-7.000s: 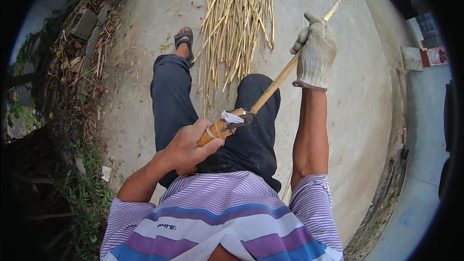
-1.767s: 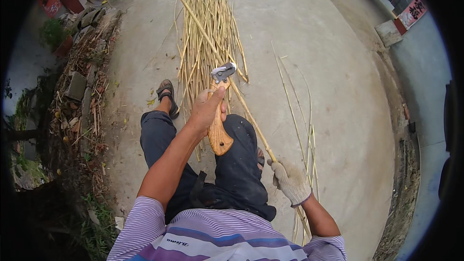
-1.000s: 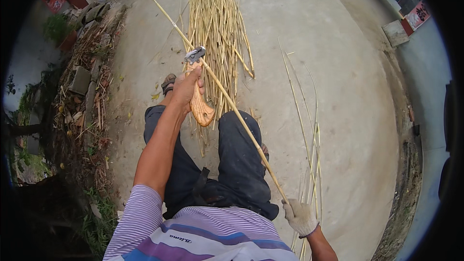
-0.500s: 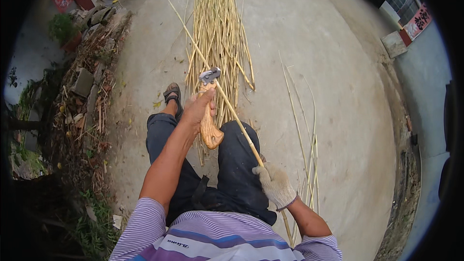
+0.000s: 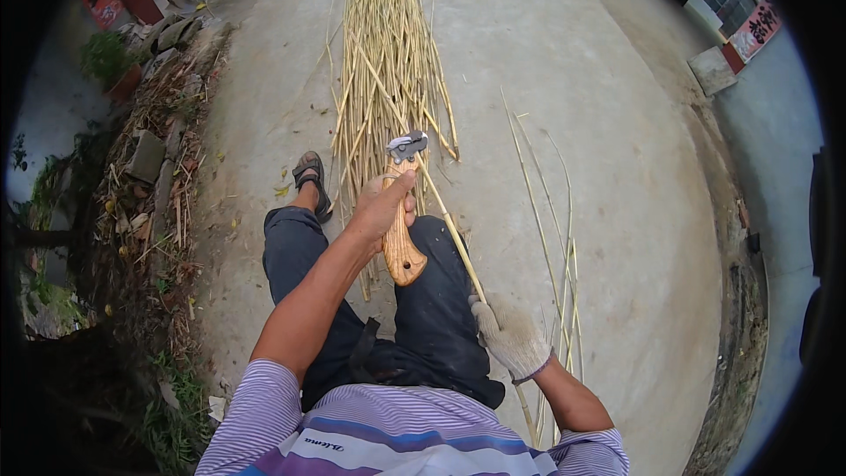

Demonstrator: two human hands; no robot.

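My bare left hand (image 5: 382, 206) is closed round a wooden-handled hand tool (image 5: 404, 254). The handle is curved, with a hole near its lower end, and a grey metal head (image 5: 406, 146) tops it. A thin, pale yellow stalk (image 5: 453, 236) passes by the metal head and slants down to the right. Its lower part is gripped by my right hand (image 5: 515, 337), which wears a pale knitted glove. The stalk runs on behind that hand toward the lower edge. How the head meets the stalk is too small to tell.
A long heap of similar stalks (image 5: 384, 44) lies ahead on the concrete floor (image 5: 608, 176). Several loose stalks (image 5: 551, 256) lie to the right. Along the left run debris (image 5: 163, 211) and a stone block (image 5: 146, 156), with a potted plant (image 5: 123, 84) farther off.
My left hand has shifted the tool to the right and slightly nearer. The stalk now stands at a steeper angle, its far part over the heap. My right hand has moved slightly right and nearer.
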